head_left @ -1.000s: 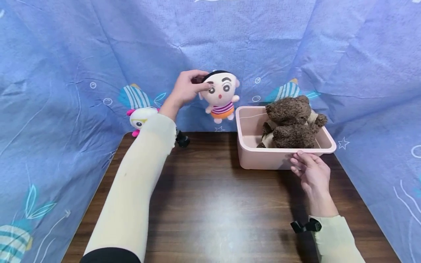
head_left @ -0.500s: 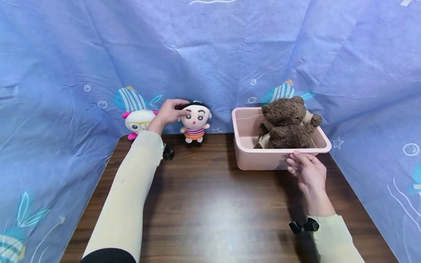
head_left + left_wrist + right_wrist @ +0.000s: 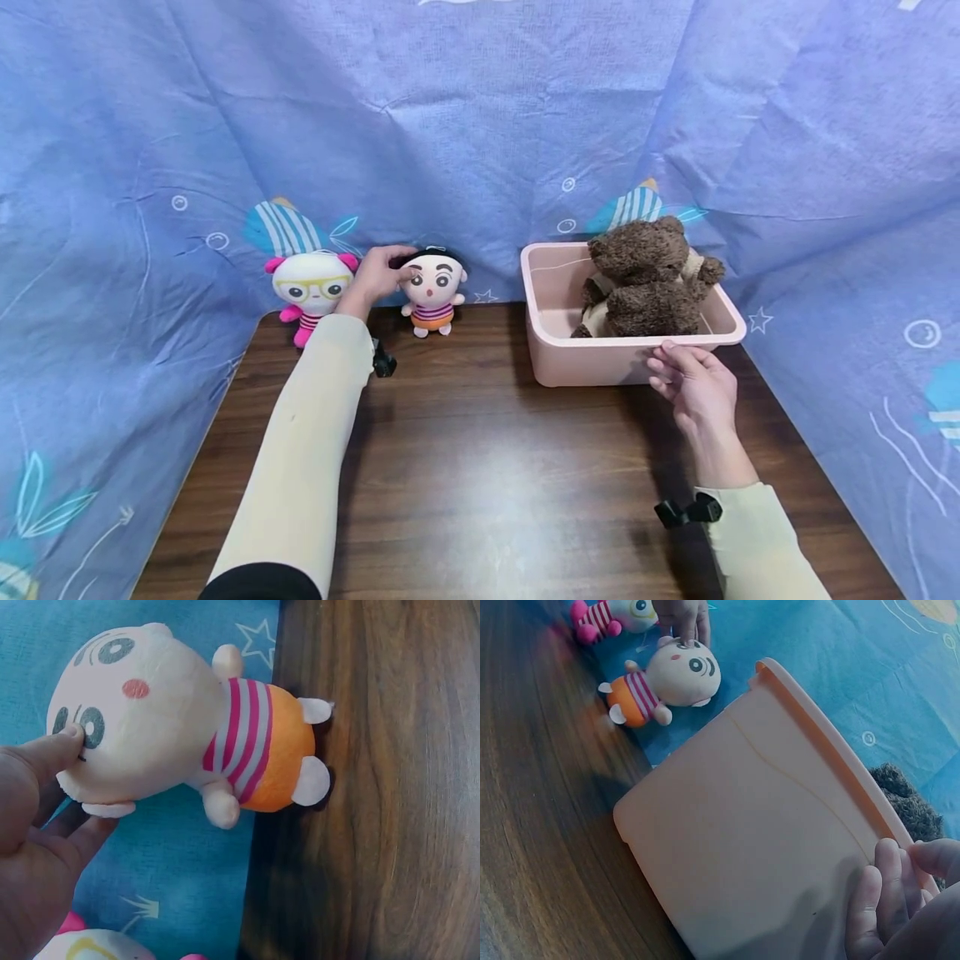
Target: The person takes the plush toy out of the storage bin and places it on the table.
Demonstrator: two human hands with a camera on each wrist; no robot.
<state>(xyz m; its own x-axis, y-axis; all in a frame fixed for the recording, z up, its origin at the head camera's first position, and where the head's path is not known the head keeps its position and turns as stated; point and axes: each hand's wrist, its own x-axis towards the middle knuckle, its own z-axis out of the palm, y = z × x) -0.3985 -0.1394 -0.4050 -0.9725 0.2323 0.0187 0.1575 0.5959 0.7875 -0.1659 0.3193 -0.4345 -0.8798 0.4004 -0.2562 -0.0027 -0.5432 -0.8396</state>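
The left hand pinches the head of a plush doll with a striped shirt and orange shorts. Upright, the doll has its feet at the table's back edge; in the left wrist view the thumb lies beside one eye of the doll. With thumb and fingers, the right hand grips the front rim of a pink bin. Inside the bin, brown plush bears lie, one arm over the right rim. Left of the left hand stands a panda plush with yellow glasses, partly behind the forearm.
The brown wooden table reaches back to a blue patterned cloth, which hangs behind and at both sides. The bin stands at the table's back right, with the doll and panda plush at the back left.
The left hand has carried the doll down and to the left, from above the table's back edge to near the panda plush, which shows more fully. The right hand keeps its grip on the bin.
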